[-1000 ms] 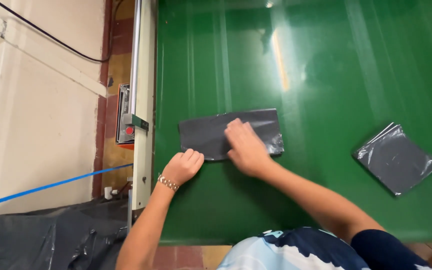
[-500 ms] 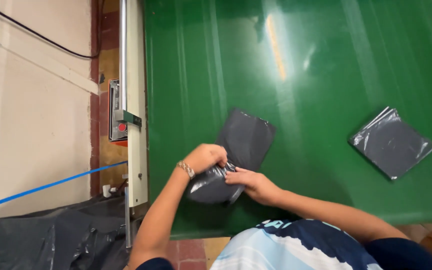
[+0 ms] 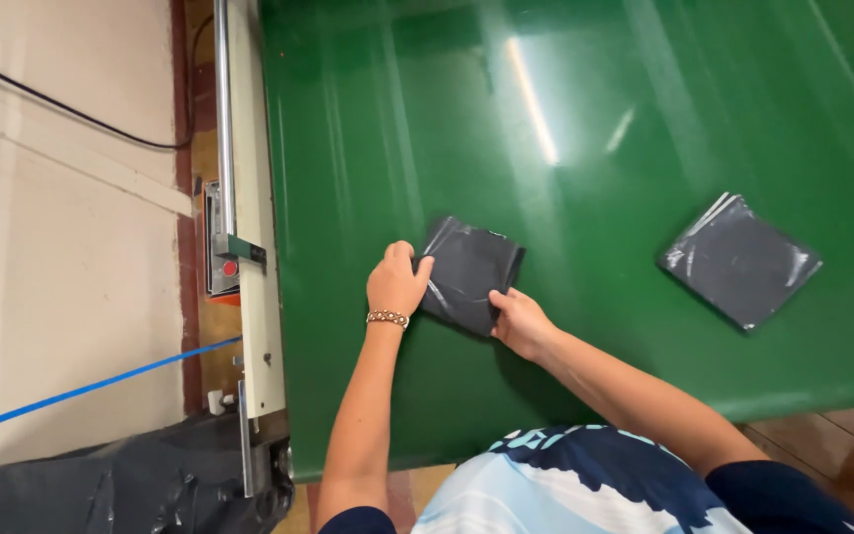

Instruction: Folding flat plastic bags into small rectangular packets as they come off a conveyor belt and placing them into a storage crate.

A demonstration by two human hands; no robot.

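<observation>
A dark grey plastic bag (image 3: 469,269), folded into a small square, lies on the green table (image 3: 585,129). My left hand (image 3: 396,281) grips its left edge, with the fingers curled over the corner. My right hand (image 3: 520,321) holds its near right corner, the thumb on top. A beaded bracelet (image 3: 386,317) sits on my left wrist.
A stack of folded dark grey bags (image 3: 740,259) lies to the right on the table. A white metal rail (image 3: 241,198) with a red button box (image 3: 221,259) runs along the table's left edge. A black plastic sack (image 3: 121,485) sits at the lower left.
The bag was spread long under my right hand a second ago. It has since been folded over into a small square, and both hands now hold its edges.
</observation>
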